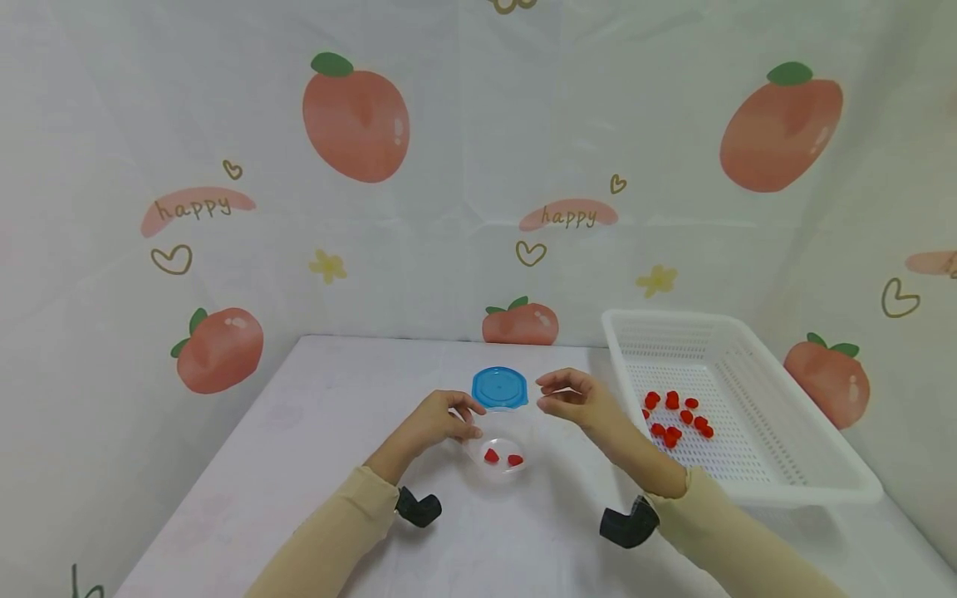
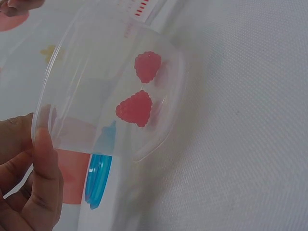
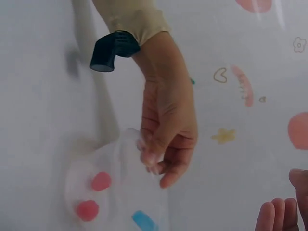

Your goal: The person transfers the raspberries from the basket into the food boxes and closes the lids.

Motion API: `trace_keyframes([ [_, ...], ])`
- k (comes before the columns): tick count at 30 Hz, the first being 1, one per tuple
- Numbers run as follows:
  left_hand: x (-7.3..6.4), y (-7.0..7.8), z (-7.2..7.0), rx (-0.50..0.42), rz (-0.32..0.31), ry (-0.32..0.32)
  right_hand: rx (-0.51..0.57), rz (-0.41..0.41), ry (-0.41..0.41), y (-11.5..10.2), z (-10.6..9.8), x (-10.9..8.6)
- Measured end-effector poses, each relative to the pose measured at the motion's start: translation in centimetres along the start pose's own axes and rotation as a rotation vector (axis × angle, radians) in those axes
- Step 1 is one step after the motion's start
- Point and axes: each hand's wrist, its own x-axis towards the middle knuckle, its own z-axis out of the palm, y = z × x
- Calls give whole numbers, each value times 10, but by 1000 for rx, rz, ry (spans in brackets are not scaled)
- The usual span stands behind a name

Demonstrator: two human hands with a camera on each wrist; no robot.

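l hand (image 1: 443,417): fingers pinching cup (image 2: 91,82) rim | r hand (image 1: 574,400): fingers parted, nothing held | cup prob. light, flexy, slick; hold @ rim, gently

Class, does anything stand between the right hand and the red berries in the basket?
Yes: the left wall of the open-topped white basket stands between the right hand and the red berries.

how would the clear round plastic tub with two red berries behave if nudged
The clear, round plastic tub is probably light, since its walls look thin. It may barely slide while the left hand pinches its rim. The two red, bumpy berries lie apart inside, so they might shift or roll.
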Motion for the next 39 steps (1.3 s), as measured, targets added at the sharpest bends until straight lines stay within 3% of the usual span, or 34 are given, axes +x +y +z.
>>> trace_keyframes([
  [7, 0, 0, -1, 5, -10, -2, 6, -27, 101, -15, -25, 3],
  [15, 0, 1, 0, 5, -10, -4, 333, -133, 125, -19, -69, 10],
  [22, 0, 0, 0, 0, -10, 0, 475, -183, 176, -6, -112, 15],
  [28, 0, 0, 0, 2, -10, 6, 419, -130, 158, 14, -146, 16],
  [39, -1, 1, -1, 1, -13, 4, 77, 110, 84, 53, -185, 10],
])
